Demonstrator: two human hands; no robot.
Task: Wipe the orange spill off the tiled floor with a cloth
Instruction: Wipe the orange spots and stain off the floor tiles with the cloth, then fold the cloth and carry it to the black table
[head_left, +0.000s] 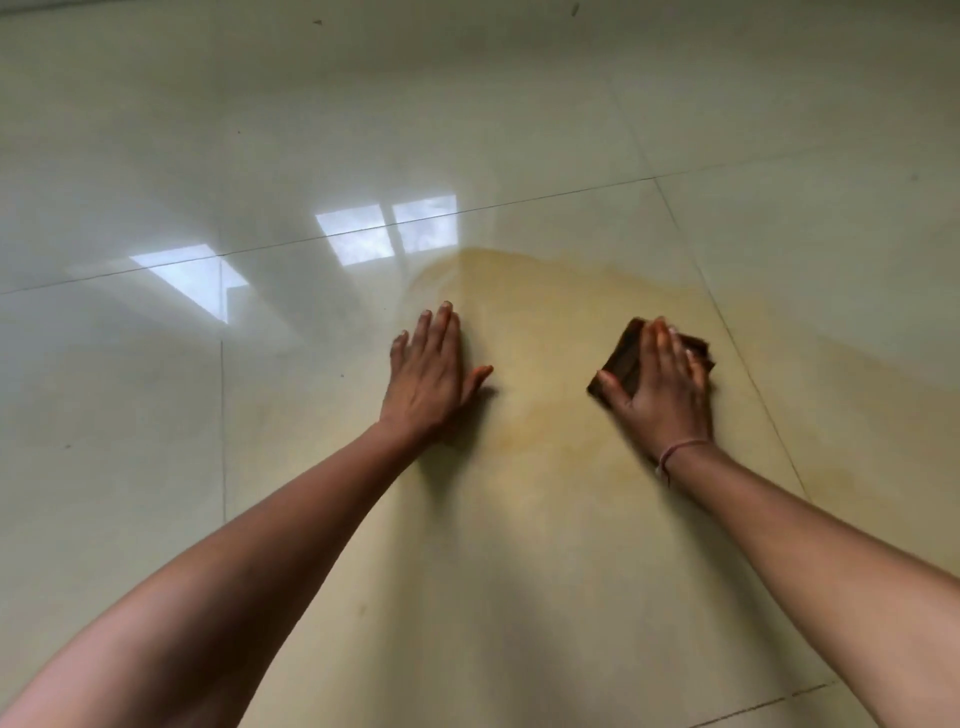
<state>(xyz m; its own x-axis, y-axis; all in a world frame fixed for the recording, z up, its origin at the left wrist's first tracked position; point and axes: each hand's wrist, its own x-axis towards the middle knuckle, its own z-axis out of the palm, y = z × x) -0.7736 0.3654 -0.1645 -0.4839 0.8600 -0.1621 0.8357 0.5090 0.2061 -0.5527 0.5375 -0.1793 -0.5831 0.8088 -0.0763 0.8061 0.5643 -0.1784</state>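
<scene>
A pale orange spill (550, 322) spreads as a thin smear over the glossy cream tiled floor (156, 467) in the middle of the view. My left hand (428, 371) lies flat on the floor at the spill's left edge, fingers straight. My right hand (660, 384) presses a folded dark brown cloth (623, 353) onto the spill with straight fingers; the hand covers most of the cloth. A thin band circles my right wrist.
Grout lines cross the floor, one running behind the spill and one slanting down on the right (748, 374). A bright window reflection (384, 228) shines on the tiles beyond my left hand. Fainter orange streaks reach to the right (810, 415).
</scene>
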